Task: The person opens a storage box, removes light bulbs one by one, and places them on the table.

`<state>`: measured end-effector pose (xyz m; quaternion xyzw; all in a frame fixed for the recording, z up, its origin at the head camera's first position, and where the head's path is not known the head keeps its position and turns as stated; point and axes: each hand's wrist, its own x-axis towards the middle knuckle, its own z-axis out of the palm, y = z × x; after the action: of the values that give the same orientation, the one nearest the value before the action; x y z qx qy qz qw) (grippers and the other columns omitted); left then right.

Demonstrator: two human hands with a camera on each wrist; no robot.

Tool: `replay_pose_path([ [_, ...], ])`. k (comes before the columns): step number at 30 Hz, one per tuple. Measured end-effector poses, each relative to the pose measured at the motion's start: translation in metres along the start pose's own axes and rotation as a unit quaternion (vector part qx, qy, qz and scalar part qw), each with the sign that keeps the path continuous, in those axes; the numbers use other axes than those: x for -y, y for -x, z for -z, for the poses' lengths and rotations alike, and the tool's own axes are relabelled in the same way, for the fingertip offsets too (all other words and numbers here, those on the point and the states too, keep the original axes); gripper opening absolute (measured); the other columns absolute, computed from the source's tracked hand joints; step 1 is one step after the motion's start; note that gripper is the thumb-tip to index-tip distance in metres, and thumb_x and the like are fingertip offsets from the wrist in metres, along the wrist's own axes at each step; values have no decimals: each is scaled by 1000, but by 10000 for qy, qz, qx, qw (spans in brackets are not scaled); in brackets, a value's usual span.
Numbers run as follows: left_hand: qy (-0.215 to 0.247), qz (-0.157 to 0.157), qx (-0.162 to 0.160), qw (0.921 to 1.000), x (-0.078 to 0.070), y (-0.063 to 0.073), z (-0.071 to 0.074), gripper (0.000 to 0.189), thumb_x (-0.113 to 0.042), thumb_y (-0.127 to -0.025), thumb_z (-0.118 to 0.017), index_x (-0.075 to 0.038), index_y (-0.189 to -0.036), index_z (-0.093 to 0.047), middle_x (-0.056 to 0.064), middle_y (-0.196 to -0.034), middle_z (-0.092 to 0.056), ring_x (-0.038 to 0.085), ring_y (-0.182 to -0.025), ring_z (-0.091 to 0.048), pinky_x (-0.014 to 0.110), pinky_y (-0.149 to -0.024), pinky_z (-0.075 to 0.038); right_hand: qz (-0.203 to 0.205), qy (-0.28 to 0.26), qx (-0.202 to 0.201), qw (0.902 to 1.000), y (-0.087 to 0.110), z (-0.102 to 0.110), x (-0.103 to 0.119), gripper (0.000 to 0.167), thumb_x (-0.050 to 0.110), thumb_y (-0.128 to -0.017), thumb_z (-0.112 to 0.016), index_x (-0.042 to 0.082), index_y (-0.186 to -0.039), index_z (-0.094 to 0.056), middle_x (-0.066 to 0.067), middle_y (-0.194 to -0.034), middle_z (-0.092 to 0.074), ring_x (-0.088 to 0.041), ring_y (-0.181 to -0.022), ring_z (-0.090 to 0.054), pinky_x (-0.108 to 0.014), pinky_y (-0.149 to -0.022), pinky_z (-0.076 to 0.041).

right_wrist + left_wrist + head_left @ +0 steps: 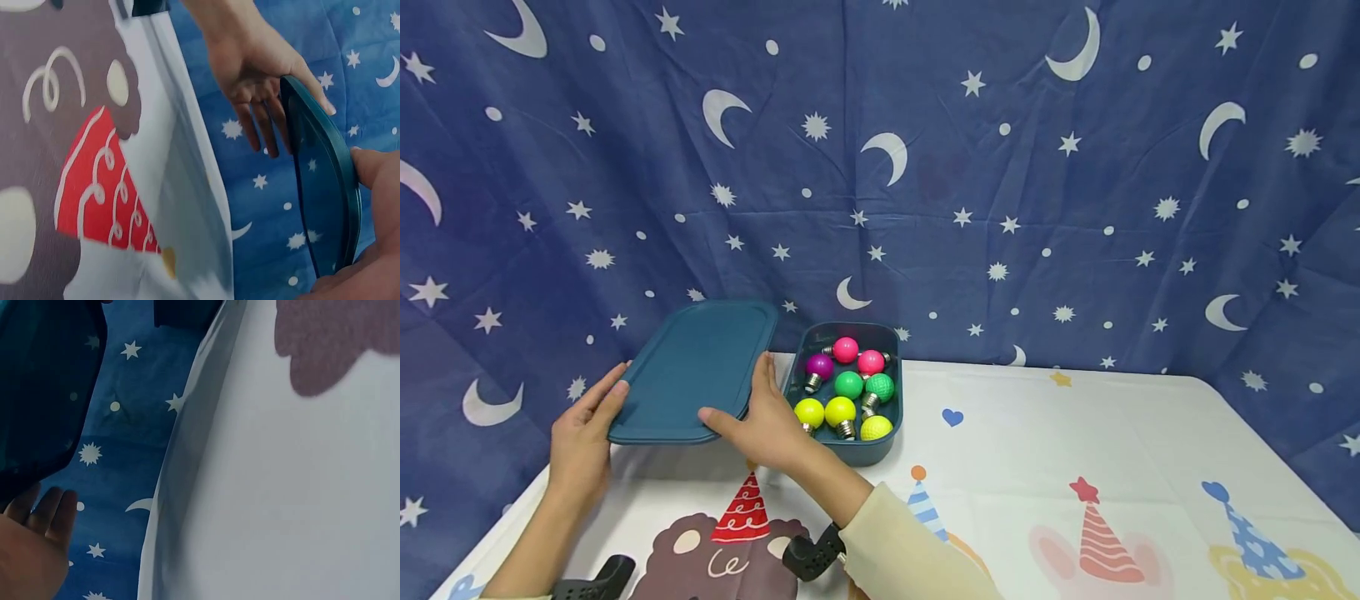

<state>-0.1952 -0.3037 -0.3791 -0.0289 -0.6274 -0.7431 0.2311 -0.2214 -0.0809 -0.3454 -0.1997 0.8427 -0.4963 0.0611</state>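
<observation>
Both hands hold a dark teal rectangular lid [692, 367], tilted above the table's left part. My left hand [580, 442] pinches its left edge near the front corner, thumb on top and fingers underneath. On the opposite side, my right hand [767, 425] grips the edge with its thumb over the front right corner. The right wrist view shows the lid [340, 169] edge-on between the two hands. Just right of the lid stands an open box [865, 452] of the same colour. Inside lie several colored light bulbs, among them a pink bulb [846, 350], a purple bulb [819, 367] and a yellow bulb [840, 412].
A white tablecloth [1000, 467] with party-hat cartoon prints covers the table. Behind it hangs a blue curtain [925, 208] with moons and stars, close to the box's far side. The table's left edge runs beneath my left forearm.
</observation>
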Motion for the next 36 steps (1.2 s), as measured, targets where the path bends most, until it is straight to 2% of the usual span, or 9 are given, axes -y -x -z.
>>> replay_pose_path([
  [3, 12, -42, -456, 9990, -2, 0, 1, 39, -14, -97, -57, -11, -136, -56, -6, -134, -56, 5, -128, -41, 9, -92, -37, 25, -26, 64, 10000, 1, -4, 4, 106, 57, -84, -63, 13, -155, 2, 3, -159, 4, -23, -143, -14, -47, -110, -27],
  [6, -214, 9, -597, 9980, -1, -1, 6, 38, -15, -97, -58, -13, -134, -57, -8, -132, -57, 4, -128, -41, 9, -92, -37, 9, -25, 104, 9999, 1, -9, 4, 112, 60, -79, -67, 14, -155, 3, 4, -159, 4, -21, -144, -11, -47, -110, -27],
  [18, -1286, 218, 90, 9914, 15, 0, 36, 52, -20, -95, -61, -12, -144, -44, -11, -140, -48, -1, -131, -35, 5, -92, -35, -85, 415, 243, 9988, -2, -36, -19, 130, 54, -66, -82, 7, -154, 1, -6, -160, 2, -19, -145, 0, -37, -114, -17],
  [21, -1950, 309, 191, 9801, 17, 0, 41, 54, -24, -96, -60, -14, -146, -42, -9, -144, -43, -1, -131, -34, 4, -90, -34, -157, 439, 255, 9986, -2, -39, -22, 129, 53, -66, -83, 6, -154, -1, -7, -160, 0, -21, -145, 1, -38, -115, -13],
  [24, -2814, 363, 316, 9584, 19, -2, 46, 56, -31, -97, -57, -14, -147, -38, 0, -150, -35, 4, -134, -31, 1, -87, -33, -280, 503, 241, 9981, -3, -41, -25, 129, 54, -65, -83, 6, -154, -3, -7, -160, -2, -24, -145, 1, -38, -115, -12],
  [29, -3469, 571, 684, 9336, 19, -1, 51, 64, -38, -97, -55, -13, -150, -31, 19, -154, -22, 31, -140, -22, -1, -82, -31, -357, 668, 317, 9966, -4, -45, -31, 127, 56, -66, -81, 5, -154, -5, -8, -159, -4, -28, -144, 3, -40, -115, -12],
  [31, -3609, 690, 852, 9261, 18, -1, 52, 66, -39, -97, -55, -14, -151, -28, 23, -153, -20, 43, -137, -21, 11, -94, -37, -342, 721, 348, 9962, -5, -46, -33, 127, 56, -66, -81, 4, -154, -5, -8, -159, -5, -28, -145, 3, -41, -115, -12],
  [33, -3704, 788, 1000, 9201, 17, 0, 53, 68, -40, -97, -55, -12, -152, -26, 26, -153, -19, 50, -134, -22, 33, -103, -38, -324, 823, 364, 9954, -5, -47, -35, 126, 57, -66, -81, 4, -153, -6, -9, -159, -6, -28, -145, 2, -41, -115, -11],
  [36, -3803, 846, 1172, 9135, 17, 0, 53, 71, -40, -96, -55, -10, -152, -23, 29, -152, -19, 55, -131, -23, 65, -97, -31, -290, 1093, 390, 9928, -6, -49, -36, 125, 59, -67, -79, 1, -153, -8, -11, -159, -8, -29, -145, 0, -40, -116, -10],
])
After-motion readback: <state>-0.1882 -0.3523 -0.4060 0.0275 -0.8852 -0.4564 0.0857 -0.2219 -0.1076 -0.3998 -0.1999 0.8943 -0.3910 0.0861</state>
